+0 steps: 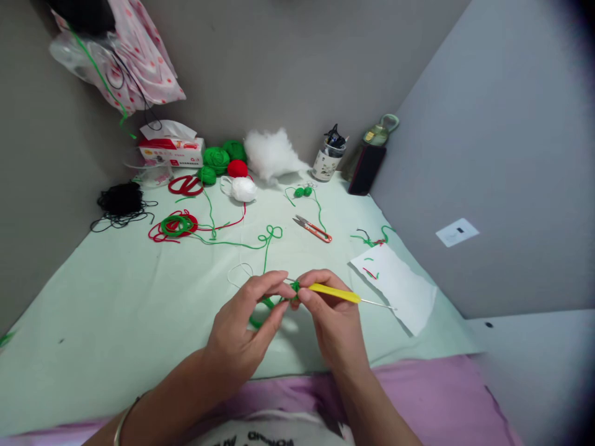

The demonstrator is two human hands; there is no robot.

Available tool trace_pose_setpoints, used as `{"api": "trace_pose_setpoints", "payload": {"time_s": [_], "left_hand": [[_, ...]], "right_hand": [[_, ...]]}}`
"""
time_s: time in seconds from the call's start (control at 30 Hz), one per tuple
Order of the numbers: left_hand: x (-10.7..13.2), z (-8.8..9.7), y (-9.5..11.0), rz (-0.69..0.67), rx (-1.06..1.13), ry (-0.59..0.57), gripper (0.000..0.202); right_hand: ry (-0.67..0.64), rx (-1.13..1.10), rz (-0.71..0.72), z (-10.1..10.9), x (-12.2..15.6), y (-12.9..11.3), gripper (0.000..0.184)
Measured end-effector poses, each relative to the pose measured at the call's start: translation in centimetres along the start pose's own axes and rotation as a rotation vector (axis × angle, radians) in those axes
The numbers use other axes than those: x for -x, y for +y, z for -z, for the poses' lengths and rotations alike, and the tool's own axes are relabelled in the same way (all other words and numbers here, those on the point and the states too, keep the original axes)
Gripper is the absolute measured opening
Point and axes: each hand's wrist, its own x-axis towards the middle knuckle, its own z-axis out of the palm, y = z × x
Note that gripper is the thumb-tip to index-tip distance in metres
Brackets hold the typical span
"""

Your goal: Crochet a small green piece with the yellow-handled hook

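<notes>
Head view: the fingers of the left hand [246, 319] pinch a small green knotted piece [295, 288], which sits at the middle of the near part of the surface [153, 310], mostly hidden between the fingertips. The fingers of the right hand [339, 328] grip a yellow-handled hook [334, 293] right beside it, thumb and forefinger close to the work. Judging by this hold, good stitching calls for a firm left pinch near the working loop, a hook turned in small movements, and green yarn [266, 257] fed with even, light tension; pulling hard could tighten the stitches too much for the tip to enter. Whether a loop sits on the tip, I cannot tell. The yarn's curls lead back towards a coil of green and red yarn [175, 225], where snagging seems the likeliest nuisance. The hook's rear end points over the torn white paper [409, 291] with its thread scraps. Beyond the hands lie orange-handled snips [317, 232], red-handled scissors [186, 184] and white stuffing [274, 155], all apart from the work.
</notes>
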Motion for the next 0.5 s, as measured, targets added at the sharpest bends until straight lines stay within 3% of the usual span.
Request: {"api": "trace_pose_setpoints", "payload": {"time_s": [0.07,0.13,0.2,0.27,0.37,0.43,0.5], "left_hand": [[-0.3,0.3,0.2,0.094,0.082,0.0,0.053],[-1.6,1.8,0.0,0.199,0.105,-0.055,0.043],[-3.7,4.7,-0.6,0.28,-0.005,-0.178,0.029],[-6.0,8.1,-1.3,0.308,-0.219,-0.238,0.03],[-7.7,11.3,-1.1,0.31,-0.497,-0.073,0.032],[-7.2,10.8,0.0,0.398,-0.357,-0.015,0.04],[-5.9,8.7,1.3,0.455,0.135,-0.066,0.047]], "right_hand": [[-0.022,-0.043,-0.035,0.2,-0.1,0.1,0.013],[-0.018,-0.06,-0.032,0.3,-0.2,0.0,0.013],[0.006,-0.069,0.0,0.4,-0.3,-0.4,0.012],[0.033,-0.072,0.042,0.5,-0.4,-0.8,0.011],[0.05,-0.061,0.09,0.7,-0.5,-1.2,0.011],[0.043,-0.051,0.109,0.6,-0.5,-1.3,0.012],[0.017,-0.038,0.124,0.3,-0.3,-1.3,0.014]]}}
